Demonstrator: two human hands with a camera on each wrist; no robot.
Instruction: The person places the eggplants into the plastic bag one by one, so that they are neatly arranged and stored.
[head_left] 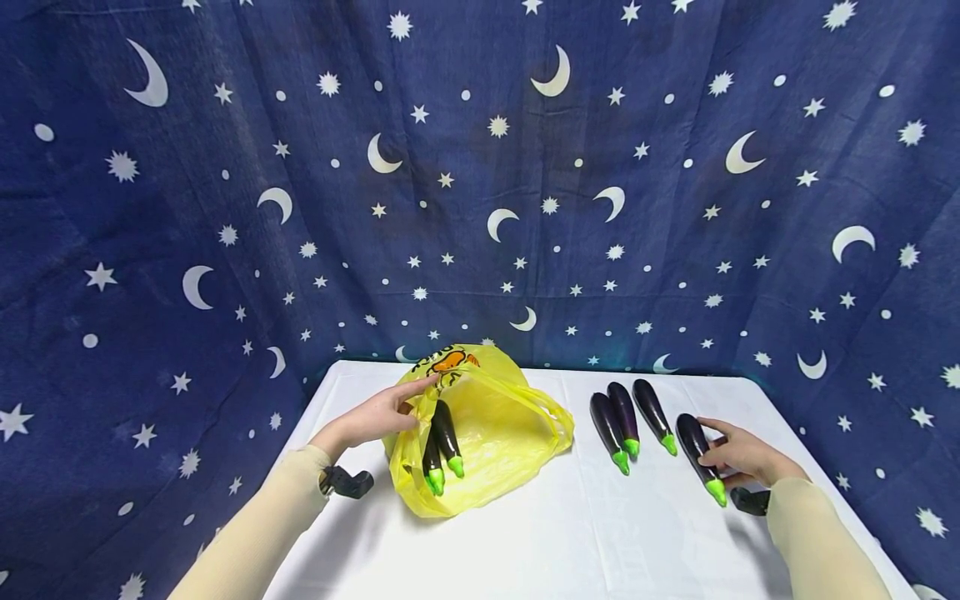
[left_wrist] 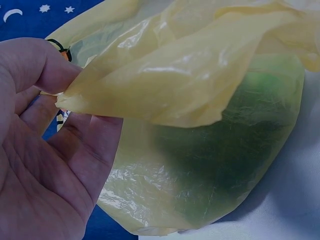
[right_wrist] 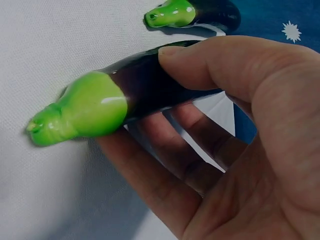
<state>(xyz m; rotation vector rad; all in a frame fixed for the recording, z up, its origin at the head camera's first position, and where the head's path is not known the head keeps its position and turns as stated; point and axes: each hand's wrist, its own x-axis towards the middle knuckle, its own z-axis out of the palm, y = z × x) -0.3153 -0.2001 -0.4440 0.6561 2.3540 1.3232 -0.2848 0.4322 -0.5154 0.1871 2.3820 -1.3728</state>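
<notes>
My left hand (head_left: 381, 414) pinches the rim of a yellow plastic bag (head_left: 498, 433), thumb against fingers on the film in the left wrist view. The bag lies on its side with its mouth spread toward me. Two dark eggplants (head_left: 447, 432) with green caps lie inside it, near the left edge. On the right, my right hand (head_left: 750, 456) grips another eggplant (right_wrist: 145, 87) around its dark body, thumb on one side and fingers on the other. Its green cap points toward me. Whether it is lifted off the table I cannot tell.
Three more eggplants (head_left: 651, 417) lie on the white-covered table (head_left: 540, 542) between the bag and my right hand, two of them side by side. Behind the table hangs a dark blue curtain (head_left: 465, 167) with moons and stars.
</notes>
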